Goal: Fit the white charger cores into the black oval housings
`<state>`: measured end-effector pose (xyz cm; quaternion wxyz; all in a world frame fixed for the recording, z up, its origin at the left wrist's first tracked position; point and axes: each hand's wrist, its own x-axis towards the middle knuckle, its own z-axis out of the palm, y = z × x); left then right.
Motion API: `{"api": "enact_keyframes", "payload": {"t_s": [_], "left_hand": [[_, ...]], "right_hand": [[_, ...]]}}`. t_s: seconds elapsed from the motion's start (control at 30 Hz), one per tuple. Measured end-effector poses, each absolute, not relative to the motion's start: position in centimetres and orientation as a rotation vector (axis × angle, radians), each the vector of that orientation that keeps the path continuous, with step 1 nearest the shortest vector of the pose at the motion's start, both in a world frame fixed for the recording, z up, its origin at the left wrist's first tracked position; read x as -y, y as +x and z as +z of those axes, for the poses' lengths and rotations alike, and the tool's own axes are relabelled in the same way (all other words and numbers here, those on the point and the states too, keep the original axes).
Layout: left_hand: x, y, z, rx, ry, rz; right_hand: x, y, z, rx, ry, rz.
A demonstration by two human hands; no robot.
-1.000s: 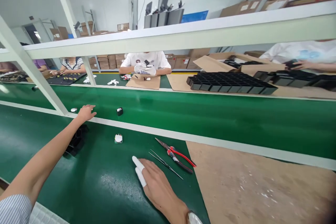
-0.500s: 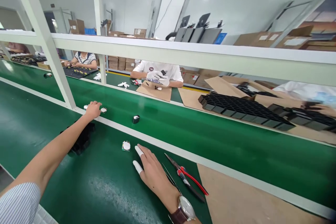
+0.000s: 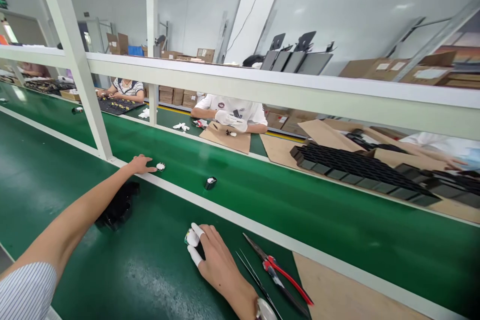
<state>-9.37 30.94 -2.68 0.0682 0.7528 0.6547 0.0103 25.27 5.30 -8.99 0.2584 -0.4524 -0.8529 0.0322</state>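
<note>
My left hand [image 3: 141, 165] reaches over the white rail at the far left, its finger and thumb apart. Just beyond its tips, a small circuit board with a white round pad [image 3: 160, 166] lies on the green belt. My right hand [image 3: 217, 252] wears white finger cots on thumb and forefinger. These two close on opposite edges of another small circuit board with a white round pad [image 3: 192, 237], low over the green tabletop. Right of that hand lie tweezers [image 3: 257, 277] and red-and-black long-nose pliers [image 3: 275, 272]. A small black housing [image 3: 210, 183] with white inside stands on the belt.
Black plastic parts [image 3: 119, 205] lie under my left forearm. A white post [image 3: 88, 85] rises beside my left hand, and a shelf beam [image 3: 262, 87] crosses above the belt. Cardboard [image 3: 352, 290] covers the right side. Across the belt, a gloved co-worker [image 3: 232, 115] handles a dark part.
My right thumb and forefinger have closed on the nearer circuit board. My left hand has come off a white item, and its finger and thumb now point at the board on the belt.
</note>
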Motion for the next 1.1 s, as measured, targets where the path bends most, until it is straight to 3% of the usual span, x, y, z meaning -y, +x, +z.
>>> {"api": "enact_keyframes", "payload": {"t_s": [0.17,0.37,0.63,0.77,0.9,1.0,1.1], "left_hand": [[-31.2,-3.2,-3.7,-1.797,2.409,0.084],[-28.8,0.7,-2.2,-1.563,2.535,0.234],[-18.1,3.2,-1.9,-1.081,2.667,0.161],[-15.0,1.5,-0.8,-1.103,2.603,0.301],[-14.3,-3.1,3.4,-1.368,2.474,0.638],[-12.8,-7.0,5.5,-1.570,2.466,0.483],[-10.4,-10.5,4.6,-1.606,2.569,0.196]], "right_hand": [[-2.3,27.6,-8.5,2.312,-1.285,0.097],[1.3,32.7,-8.6,2.233,-1.526,-0.212],[2.7,36.7,-8.6,2.252,-1.593,-0.390],[1.7,34.4,-6.9,2.304,-1.461,-0.274],[0.6,31.2,-6.2,2.331,-1.413,-0.167],[-0.3,28.9,-5.9,2.376,-1.336,-0.156],[-1.2,27.2,-5.7,2.496,-1.212,-0.103]]}}
